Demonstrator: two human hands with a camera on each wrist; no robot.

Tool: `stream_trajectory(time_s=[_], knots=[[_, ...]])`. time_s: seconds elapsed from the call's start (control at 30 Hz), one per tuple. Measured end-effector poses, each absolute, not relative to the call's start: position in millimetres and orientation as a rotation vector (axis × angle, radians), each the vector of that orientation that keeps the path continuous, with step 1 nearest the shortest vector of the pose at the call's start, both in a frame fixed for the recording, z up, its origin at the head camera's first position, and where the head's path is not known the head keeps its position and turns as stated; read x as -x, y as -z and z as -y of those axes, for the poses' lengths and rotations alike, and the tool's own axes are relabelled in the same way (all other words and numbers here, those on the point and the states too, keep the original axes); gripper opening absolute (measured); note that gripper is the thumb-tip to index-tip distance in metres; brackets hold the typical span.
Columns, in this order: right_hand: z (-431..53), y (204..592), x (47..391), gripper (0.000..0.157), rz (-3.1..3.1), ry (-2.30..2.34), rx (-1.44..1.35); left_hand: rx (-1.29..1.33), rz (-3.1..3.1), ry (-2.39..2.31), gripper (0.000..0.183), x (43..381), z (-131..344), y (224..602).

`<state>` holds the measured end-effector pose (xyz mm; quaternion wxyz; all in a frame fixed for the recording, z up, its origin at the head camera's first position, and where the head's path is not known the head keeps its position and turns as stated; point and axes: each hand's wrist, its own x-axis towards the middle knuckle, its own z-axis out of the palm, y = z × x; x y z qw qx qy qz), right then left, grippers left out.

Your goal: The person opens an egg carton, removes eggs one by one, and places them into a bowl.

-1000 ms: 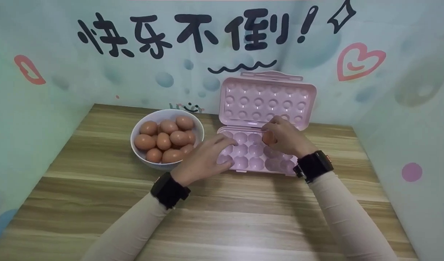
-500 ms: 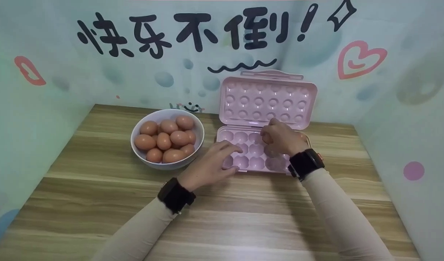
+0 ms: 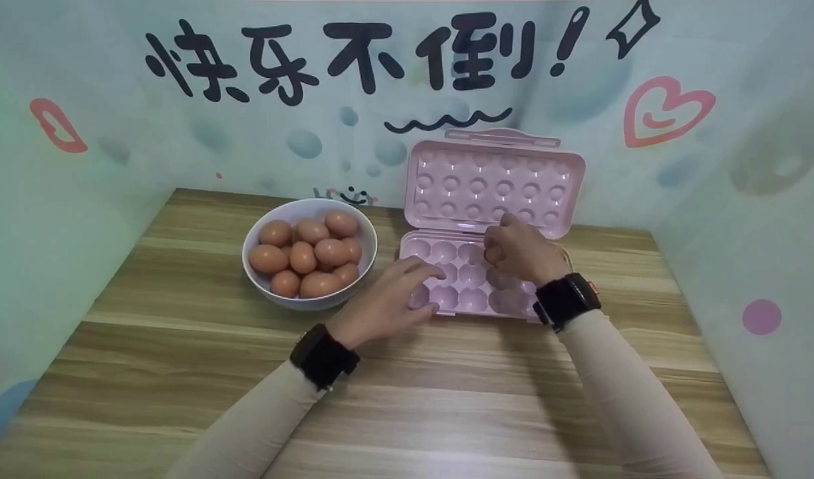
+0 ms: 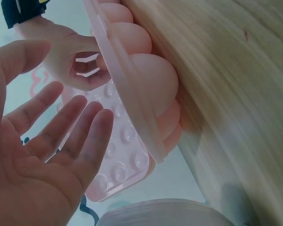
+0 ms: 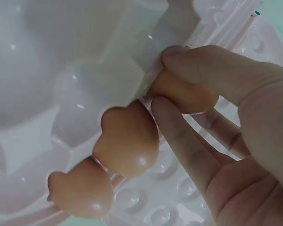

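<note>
A pink egg carton (image 3: pixel 472 275) lies with its lid (image 3: pixel 497 185) raised against the backdrop. My right hand (image 3: pixel 525 254) is over the carton's back row. Thumb and forefinger pinch a brown egg (image 5: pixel 194 98), seated in or just at a cup; which one I cannot tell. Beside it in the right wrist view, a second egg (image 5: pixel 129 141) and a third egg (image 5: pixel 85 189) sit in cups. My left hand (image 3: pixel 386 299) hovers by the carton's front left part, fingers spread and holding nothing. In the left wrist view its palm (image 4: pixel 42 188) faces the carton's side.
To the left stands a white bowl (image 3: pixel 300 304) heaped with several brown eggs (image 3: pixel 302 258). Both rest on a wooden table (image 3: pixel 394 406). A printed cloth backdrop (image 3: pixel 247 146) closes off the back and sides.
My right hand has shifted slightly left and the egg has sunk lower, now mostly hidden by the fingers from above. My left hand moved a little right, then stayed still.
</note>
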<state>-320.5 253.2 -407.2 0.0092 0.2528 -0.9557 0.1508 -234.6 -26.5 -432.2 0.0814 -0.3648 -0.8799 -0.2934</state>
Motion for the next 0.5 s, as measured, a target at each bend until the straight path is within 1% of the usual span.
stream_trajectory(time_s=[0.13, 0.23, 0.37, 0.5], knots=[[-258, 400, 313, 0.027, 2.916, -0.51, -0.757, 1.072, 2.604, 0.913, 0.041, 236, 27, 431], [-260, 393, 304, 0.027, 2.8, -0.573, -0.764, 1.039, 2.602, 0.954, 0.04, 236, 26, 430], [-258, 385, 283, 0.028, 2.665, -0.712, -0.752, 1.014, 2.576, 1.007, 0.04, 236, 24, 427], [-251, 380, 258, 0.033, 2.623, -0.921, -0.703, 1.017, 2.525, 1.024, 0.04, 236, 21, 425]])
